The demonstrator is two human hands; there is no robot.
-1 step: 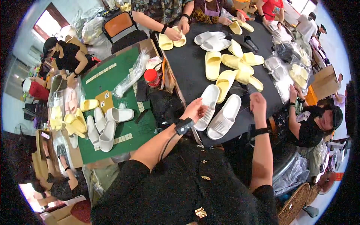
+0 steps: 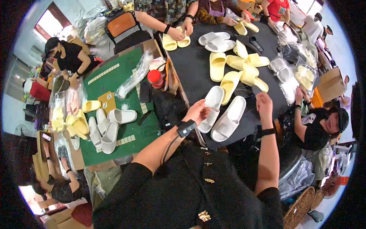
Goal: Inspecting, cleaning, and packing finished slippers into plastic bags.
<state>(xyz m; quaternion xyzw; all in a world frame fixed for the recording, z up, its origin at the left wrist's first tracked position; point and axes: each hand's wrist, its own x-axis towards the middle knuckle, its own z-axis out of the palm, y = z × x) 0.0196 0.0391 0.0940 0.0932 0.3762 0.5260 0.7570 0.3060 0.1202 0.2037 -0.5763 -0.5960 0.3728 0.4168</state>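
Here's the big one, the black counter point(image 2: 192, 76), filling the upper middle of the frame, and over at left sits the green counter point(image 2: 146, 129). An orange-backed chair point(image 2: 121, 24) stands at upper left. On to the footwear: the left white slipper point(image 2: 214, 99) and the right white slipper point(image 2: 230, 119) lie side by side near the centre, toes pointing down the frame, on the near end of the black counter. Just above them, yellow slippers point(image 2: 217, 66) lie scattered, some overlapping, while 4 pale grey slippers point(image 2: 109, 139) cluster at lower left on the green one.

To the hands! The left hand point(image 2: 198, 110) is right beside the left white slipper, fingers loosely curled; can't tell whether it grips. The right hand point(image 2: 264, 103), right of centre, is clenched, a small dark object point(image 2: 256, 90) at its upper edge; can't tell whether that's held. Smaller yet, a red-lidded jar point(image 2: 154, 77) upper left of centre, and 2 dice point(image 2: 109, 96) left of it.
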